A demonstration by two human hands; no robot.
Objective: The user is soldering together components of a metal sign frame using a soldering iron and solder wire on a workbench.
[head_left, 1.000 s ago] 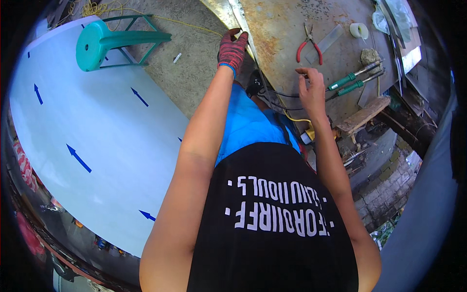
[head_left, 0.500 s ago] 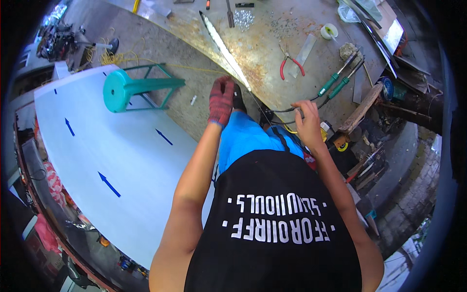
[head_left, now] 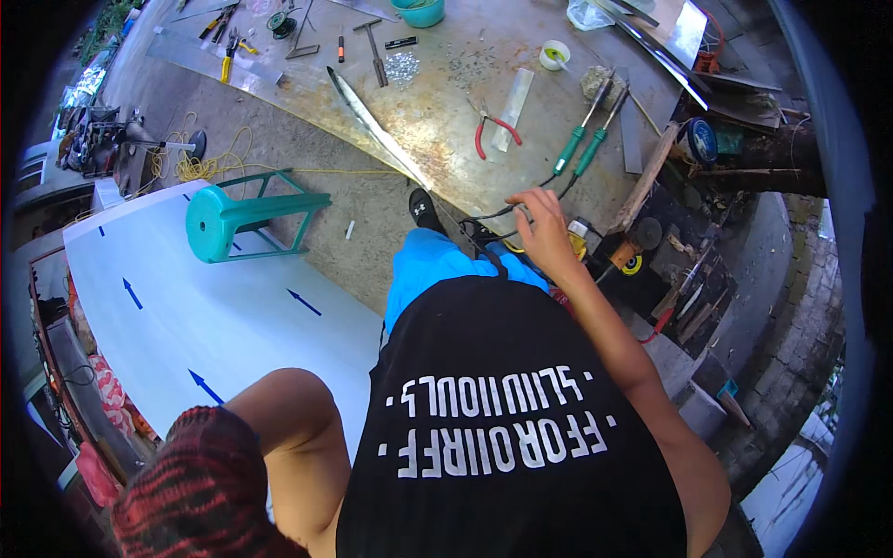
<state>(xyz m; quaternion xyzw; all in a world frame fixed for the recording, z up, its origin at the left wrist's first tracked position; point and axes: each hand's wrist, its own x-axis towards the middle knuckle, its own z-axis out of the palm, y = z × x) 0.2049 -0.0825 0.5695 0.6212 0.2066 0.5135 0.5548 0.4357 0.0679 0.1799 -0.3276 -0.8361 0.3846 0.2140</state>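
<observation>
My right hand (head_left: 544, 228), bare, is closed around the black cords (head_left: 498, 214) near the table's front edge. These cords run to two green-handled soldering irons (head_left: 584, 139), whose tips rest on a grey stone (head_left: 597, 82). My left hand (head_left: 200, 493) wears a red and black knit glove and is raised close at the lower left; its fingers are hidden. A long, narrow, shiny metal strip (head_left: 377, 130) lies along the table edge, pointed at its far end. Red-handled pliers (head_left: 493, 130) lie beside a flat metal strip (head_left: 514, 110) on the metal-topped table (head_left: 446, 112).
A teal stool (head_left: 212, 223) lies on its side on a white sheet with blue arrows (head_left: 251, 316). A white tub (head_left: 554, 54), small metal bits (head_left: 402, 68) and yellow-handled tools (head_left: 228, 65) are on the table. Yellow cord (head_left: 200, 167) trails over the floor.
My gloved left hand has moved from beside the table edge back to the lower left, close up. My right hand stays at the cords. The view has shifted, showing more of the table.
</observation>
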